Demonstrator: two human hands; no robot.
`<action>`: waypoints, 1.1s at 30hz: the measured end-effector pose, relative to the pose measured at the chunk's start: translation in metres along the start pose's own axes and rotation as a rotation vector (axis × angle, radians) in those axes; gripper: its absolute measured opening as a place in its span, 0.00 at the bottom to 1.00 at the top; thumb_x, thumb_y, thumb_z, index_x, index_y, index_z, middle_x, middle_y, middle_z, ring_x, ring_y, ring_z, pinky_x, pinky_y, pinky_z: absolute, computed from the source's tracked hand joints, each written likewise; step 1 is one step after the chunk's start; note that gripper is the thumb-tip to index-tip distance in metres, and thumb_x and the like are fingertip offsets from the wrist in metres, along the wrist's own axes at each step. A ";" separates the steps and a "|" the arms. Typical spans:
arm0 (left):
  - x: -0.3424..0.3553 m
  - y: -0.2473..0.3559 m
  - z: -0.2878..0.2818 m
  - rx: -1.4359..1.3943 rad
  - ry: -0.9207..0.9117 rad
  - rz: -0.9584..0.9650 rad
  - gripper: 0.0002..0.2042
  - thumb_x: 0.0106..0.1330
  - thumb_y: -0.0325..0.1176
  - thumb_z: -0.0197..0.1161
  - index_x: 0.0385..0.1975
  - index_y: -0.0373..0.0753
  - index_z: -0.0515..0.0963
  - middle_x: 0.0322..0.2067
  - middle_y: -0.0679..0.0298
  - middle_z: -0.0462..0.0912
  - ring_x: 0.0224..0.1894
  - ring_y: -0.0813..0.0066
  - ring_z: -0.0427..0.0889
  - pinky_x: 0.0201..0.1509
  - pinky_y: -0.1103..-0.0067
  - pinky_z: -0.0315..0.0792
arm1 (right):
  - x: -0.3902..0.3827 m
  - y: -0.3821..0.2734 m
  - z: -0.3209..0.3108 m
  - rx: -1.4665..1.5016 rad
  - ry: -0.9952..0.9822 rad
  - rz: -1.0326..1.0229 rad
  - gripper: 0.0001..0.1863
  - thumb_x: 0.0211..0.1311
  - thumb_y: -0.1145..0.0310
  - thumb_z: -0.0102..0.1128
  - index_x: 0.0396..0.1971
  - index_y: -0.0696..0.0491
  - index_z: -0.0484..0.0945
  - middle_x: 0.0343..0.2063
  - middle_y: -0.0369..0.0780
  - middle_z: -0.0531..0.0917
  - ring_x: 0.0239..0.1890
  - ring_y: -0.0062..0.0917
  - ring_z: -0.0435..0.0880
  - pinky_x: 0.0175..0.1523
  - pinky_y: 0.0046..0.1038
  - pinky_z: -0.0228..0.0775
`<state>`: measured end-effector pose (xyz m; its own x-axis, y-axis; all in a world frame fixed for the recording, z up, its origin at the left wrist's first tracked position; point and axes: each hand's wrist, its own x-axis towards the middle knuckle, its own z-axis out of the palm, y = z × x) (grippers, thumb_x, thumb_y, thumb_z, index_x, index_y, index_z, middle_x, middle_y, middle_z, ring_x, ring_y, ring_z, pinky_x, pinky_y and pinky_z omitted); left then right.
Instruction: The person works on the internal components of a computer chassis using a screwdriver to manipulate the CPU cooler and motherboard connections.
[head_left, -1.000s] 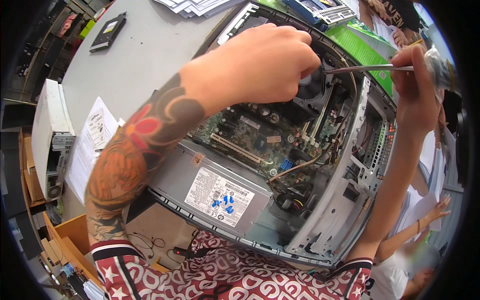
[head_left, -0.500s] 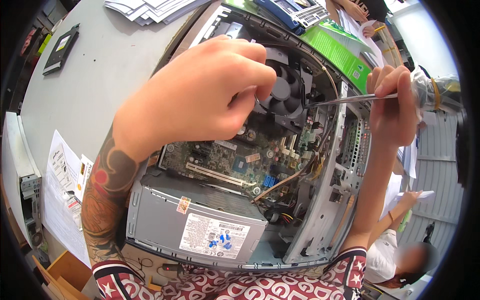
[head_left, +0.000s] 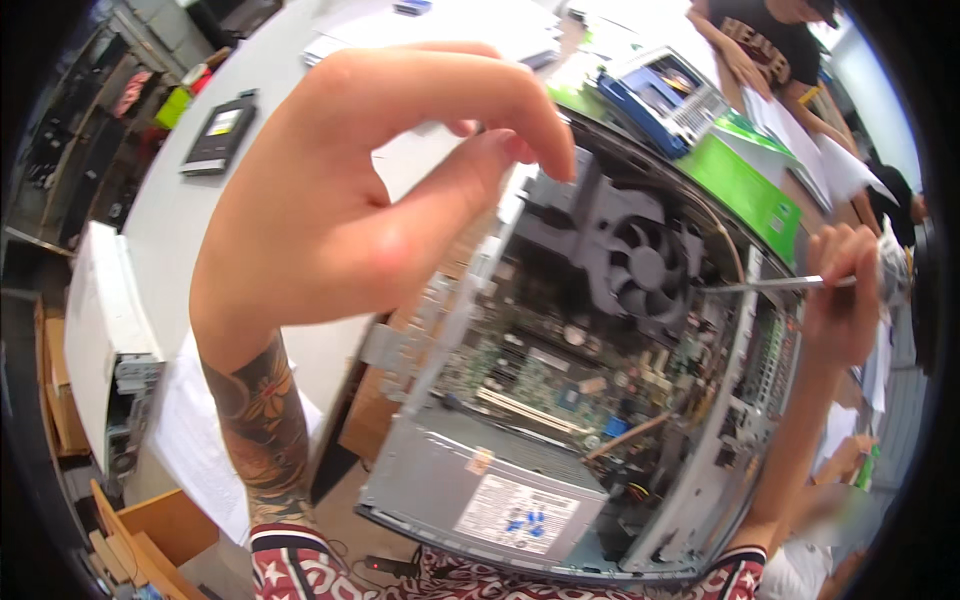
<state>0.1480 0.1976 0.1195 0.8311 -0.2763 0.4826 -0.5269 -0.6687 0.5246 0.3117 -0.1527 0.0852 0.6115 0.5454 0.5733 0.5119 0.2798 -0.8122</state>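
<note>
An opened desktop computer case (head_left: 640, 500) lies tilted before me with its insides showing: a black cooling fan (head_left: 648, 268), a green motherboard (head_left: 540, 375) and a grey power supply (head_left: 430, 470). Above its far left side my left hand (head_left: 350, 190) is raised, thumb and index finger curled together in a pinch; whatever lies between the tips is hidden. My right hand (head_left: 845, 290), at the right edge of the case, grips a long thin silver metal tool (head_left: 775, 285). The tool points left into the case, its tip by the right side of the fan.
A flat black drive (head_left: 220, 133) lies on the white table (head_left: 290, 60) at far left. Papers (head_left: 530, 35) and a blue-and-grey device (head_left: 665, 95) are beyond the case. Another white case (head_left: 110, 340) stands at left. Other people sit at the far right and lower right.
The view has shifted, so the case appears lower and further right. My left hand has lifted away from the fan toward the far left side. The tool stays beside the fan.
</note>
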 end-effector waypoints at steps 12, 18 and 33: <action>-0.027 -0.028 -0.031 -0.013 -0.607 -0.535 0.11 0.55 0.41 0.71 0.29 0.40 0.86 0.26 0.61 0.86 0.31 0.65 0.82 0.43 0.72 0.75 | 0.003 0.003 -0.010 -0.060 0.039 0.014 0.19 0.76 0.61 0.37 0.22 0.52 0.63 0.18 0.33 0.58 0.21 0.17 0.51 0.31 0.23 0.45; -0.018 -0.033 -0.011 0.020 -0.701 -0.600 0.12 0.56 0.41 0.70 0.30 0.38 0.86 0.27 0.60 0.87 0.30 0.69 0.84 0.37 0.75 0.76 | -0.001 0.009 -0.008 -0.054 0.011 0.069 0.19 0.75 0.62 0.41 0.21 0.52 0.61 0.20 0.33 0.58 0.24 0.17 0.52 0.33 0.24 0.46; -0.014 -0.036 0.001 -0.268 -0.788 -0.822 0.15 0.61 0.40 0.66 0.26 0.34 0.73 0.19 0.59 0.84 0.22 0.74 0.86 0.25 0.81 0.76 | 0.003 0.007 0.012 -0.207 0.158 0.045 0.20 0.73 0.63 0.48 0.18 0.55 0.67 0.16 0.33 0.63 0.18 0.14 0.55 0.24 0.20 0.43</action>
<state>0.1555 0.2247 0.0928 0.7700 -0.2426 -0.5901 0.2786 -0.7043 0.6530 0.3099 -0.1400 0.0795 0.7150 0.4185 0.5601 0.5846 0.0816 -0.8072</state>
